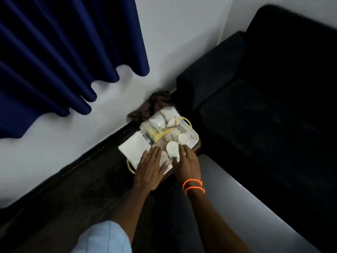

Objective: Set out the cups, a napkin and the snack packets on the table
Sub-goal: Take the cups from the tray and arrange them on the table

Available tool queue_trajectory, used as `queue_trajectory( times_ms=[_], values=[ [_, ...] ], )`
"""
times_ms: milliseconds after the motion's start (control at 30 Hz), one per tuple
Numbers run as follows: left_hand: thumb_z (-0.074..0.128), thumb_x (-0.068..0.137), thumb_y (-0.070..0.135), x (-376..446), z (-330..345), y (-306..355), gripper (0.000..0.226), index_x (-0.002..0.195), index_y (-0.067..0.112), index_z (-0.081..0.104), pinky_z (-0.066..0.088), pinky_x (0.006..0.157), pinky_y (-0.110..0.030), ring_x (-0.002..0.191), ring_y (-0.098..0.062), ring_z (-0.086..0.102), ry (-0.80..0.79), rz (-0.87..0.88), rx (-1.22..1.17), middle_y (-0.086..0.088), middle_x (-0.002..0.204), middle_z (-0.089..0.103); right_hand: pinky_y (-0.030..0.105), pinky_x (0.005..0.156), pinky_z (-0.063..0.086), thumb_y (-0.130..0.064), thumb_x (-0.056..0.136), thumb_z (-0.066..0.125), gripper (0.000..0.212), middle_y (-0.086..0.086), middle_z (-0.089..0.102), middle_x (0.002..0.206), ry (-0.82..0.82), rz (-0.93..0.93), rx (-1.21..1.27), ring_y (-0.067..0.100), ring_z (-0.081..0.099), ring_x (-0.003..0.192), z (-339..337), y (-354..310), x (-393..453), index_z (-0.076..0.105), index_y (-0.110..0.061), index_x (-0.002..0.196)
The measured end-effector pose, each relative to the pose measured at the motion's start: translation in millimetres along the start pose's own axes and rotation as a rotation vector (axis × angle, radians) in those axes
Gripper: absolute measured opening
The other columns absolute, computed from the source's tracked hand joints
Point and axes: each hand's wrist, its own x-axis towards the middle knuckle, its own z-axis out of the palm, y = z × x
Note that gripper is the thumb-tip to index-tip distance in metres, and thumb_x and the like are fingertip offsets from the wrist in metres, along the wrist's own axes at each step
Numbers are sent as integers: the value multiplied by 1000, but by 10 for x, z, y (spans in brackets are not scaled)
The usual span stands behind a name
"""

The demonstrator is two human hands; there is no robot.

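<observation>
**Cups may tip on the crowded tray**

Both hands, left hand (149, 170) and right hand (186, 163), hover spread and empty over the tray (194, 134). Cups (172, 148) stand at its near end, napkin (134, 148) left, snack packets (160, 123) at the far end. A careless reach could topple cups.

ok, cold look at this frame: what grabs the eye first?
The bright tray low in the centre, crowded with white cups, a folded napkin and snack packets, stands out against the dark floor. Both hands hover over its near edge, the left hand by the napkin, the right hand at a cup. The orange wrist bands and the blue curtain at upper left follow.
</observation>
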Motion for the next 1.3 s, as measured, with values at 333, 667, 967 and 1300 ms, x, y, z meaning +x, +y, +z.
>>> queue_trajectory(
  times_ms=[333,667,967,1300],
  values=[
    [40,109,42,-154,964,-571,50,146,11,54,44,116,-42,140,-25,52,60,-446,-505,-10,150,58,39,78,50,-36,88,68,27,8,69,96,-175,-23,28,30,64,88,1338,-192,-425,71,-11,99],
    [23,93,76,-20,837,-608,85,102,10,77,40,84,-29,96,-21,65,288,-914,-877,-8,108,77,37,91,50,-49,83,42,59,7,71,108,-192,307,481,25,59,107,1390,-426,-535,74,-9,112],
    [80,70,62,-235,682,-409,50,78,14,70,57,67,-33,78,-15,71,260,-895,-1124,-4,83,78,42,83,59,-22,97,55,27,13,75,112,-137,838,1142,32,70,105,1037,-243,-576,76,-8,107],
    [79,91,11,-504,1039,450,19,109,8,75,58,87,-34,93,-17,74,-221,-523,-1230,-10,104,79,33,78,61,7,83,76,28,11,67,83,-42,864,1374,27,69,87,609,750,-1452,64,-13,68]
  ],
)
